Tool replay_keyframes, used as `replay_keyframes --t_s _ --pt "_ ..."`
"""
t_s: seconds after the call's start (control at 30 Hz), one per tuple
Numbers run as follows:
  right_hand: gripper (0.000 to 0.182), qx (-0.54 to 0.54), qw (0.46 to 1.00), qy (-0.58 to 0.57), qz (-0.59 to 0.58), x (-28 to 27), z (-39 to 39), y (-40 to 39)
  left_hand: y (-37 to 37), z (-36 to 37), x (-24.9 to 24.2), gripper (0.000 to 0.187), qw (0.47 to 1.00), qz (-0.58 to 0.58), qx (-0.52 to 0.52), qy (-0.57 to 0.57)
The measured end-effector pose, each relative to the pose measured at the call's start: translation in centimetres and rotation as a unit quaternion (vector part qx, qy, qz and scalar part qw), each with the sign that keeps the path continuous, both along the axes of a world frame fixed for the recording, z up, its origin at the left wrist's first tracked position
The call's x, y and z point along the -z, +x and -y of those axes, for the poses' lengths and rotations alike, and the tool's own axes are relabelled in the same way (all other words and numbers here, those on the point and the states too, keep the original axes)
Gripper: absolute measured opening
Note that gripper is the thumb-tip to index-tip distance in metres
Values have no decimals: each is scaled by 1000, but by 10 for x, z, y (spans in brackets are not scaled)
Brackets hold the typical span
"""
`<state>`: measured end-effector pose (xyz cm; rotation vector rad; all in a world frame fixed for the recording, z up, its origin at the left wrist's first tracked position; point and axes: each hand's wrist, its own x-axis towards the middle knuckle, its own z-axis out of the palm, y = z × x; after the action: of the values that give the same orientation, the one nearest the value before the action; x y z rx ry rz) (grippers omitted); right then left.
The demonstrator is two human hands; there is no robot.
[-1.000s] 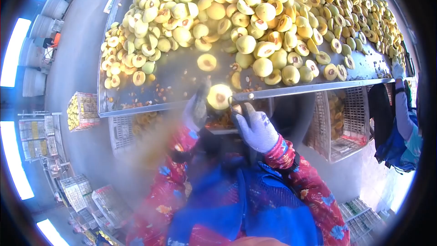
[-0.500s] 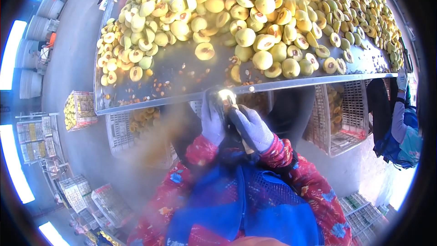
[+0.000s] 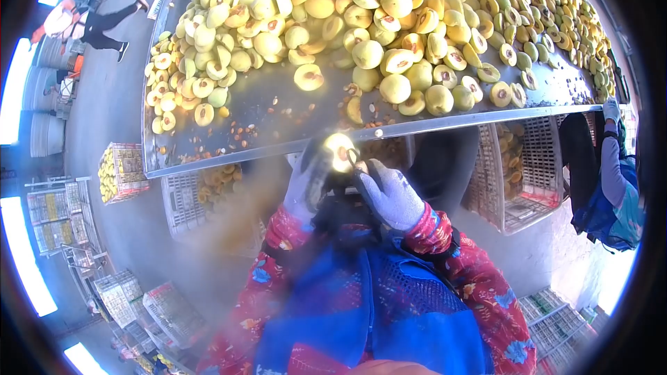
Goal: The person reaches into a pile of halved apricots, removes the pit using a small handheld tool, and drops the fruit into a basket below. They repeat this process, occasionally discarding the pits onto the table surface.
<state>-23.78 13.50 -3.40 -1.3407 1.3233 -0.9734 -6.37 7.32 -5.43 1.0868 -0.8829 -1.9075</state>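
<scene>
- Just below the metal table (image 3: 278, 140) edge, the gloved left hand (image 3: 306, 179) grips a halved peach (image 3: 340, 151).
- Her gloved right hand (image 3: 390, 196) is clenched around a small tool, its tip at the peach's pit.
- Peach halves (image 3: 361, 21) heap the table above.

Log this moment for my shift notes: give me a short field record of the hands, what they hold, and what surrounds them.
left hand: gloved, holds a peach half, cut face up
right hand: gloved, at the peach half's edge; any tool in it cannot be made out
table: metal, piled with halved peaches and loose pits
crates: under the table, fruit inside
co-worker's hand: gloved, at the table's far right
</scene>
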Motion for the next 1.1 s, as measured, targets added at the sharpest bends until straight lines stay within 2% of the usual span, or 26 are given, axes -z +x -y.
replay_keyframes --t_s 0.07,0.1,0.13,0.2,0.23,0.3,0.43,0.5,0.57,0.63,0.77,0.83,0.9,0.93,0.97,1.0,1.03,1.1 --pt "19 23 999 -3 30 2 -6 3 8 -1 23 36 982 110 36 -149" --pt "21 8 1000 2 -7 0 -7 2 5 1 17 36 960 166 42 -220" --pt "24 -9 999 6 -44 -4 -9 1 5 0 1 37 869 282 98 -394" --pt "27 -27 995 -5 -95 -7 -9 1 -2 -1 -18 40 875 264 117 -389" --pt "27 -30 993 -18 -111 -8 -9 2 -9 -4 -17 40 967 129 77 -206" --pt "27 -25 989 -39 -142 -8 -11 3 -13 -11 -17 42 998 0 28 -51" --pt "28 -8 983 -62 -173 -10 -15 8 -11 -22 -9 43 975 126 1 -185" --pt "27 -4 981 -75 -179 -10 -16 10 -12 -23 -6 42 963 182 -10 -198" --pt "24 -1 978 -94 -188 -7 -18 12 -13 -21 -8 40 965 199 -18 -172" --pt "24 0 976 -86 -199 -12 -18 14 -5 -18 14 38 961 212 -3 -175" --pt "20 2 975 -103 -198 -7 -20 15 -14 -15 3 28 985 144 -27 -91" --pt "19 -19 939 -283 -195 2 -9 11 -22 -20 -1 26 989 108 -86 -43" --pt "22 -79 980 -178 -31 3 -6 5 -23 -25 2 27 982 131 -99 -92" --pt "27 -124 983 23 130 -3 -5 0 -22 -26 7 29 968 169 -83 -168" --pt "34 -151 934 196 259 -13 -5 -5 -23 -26 8 32 966 160 -82 -186" --pt "42 -130 849 370 354 -26 -3 -9 -24 -26 9 35 964 150 -82 -204" --pt "39 -143 773 381 486 -20 -6 -7 -26 -25 11 39 961 141 -81 -222" --pt "34 -160 571 378 711 8 -14 1 -30 -25 12 39 974 78 -99 -189"
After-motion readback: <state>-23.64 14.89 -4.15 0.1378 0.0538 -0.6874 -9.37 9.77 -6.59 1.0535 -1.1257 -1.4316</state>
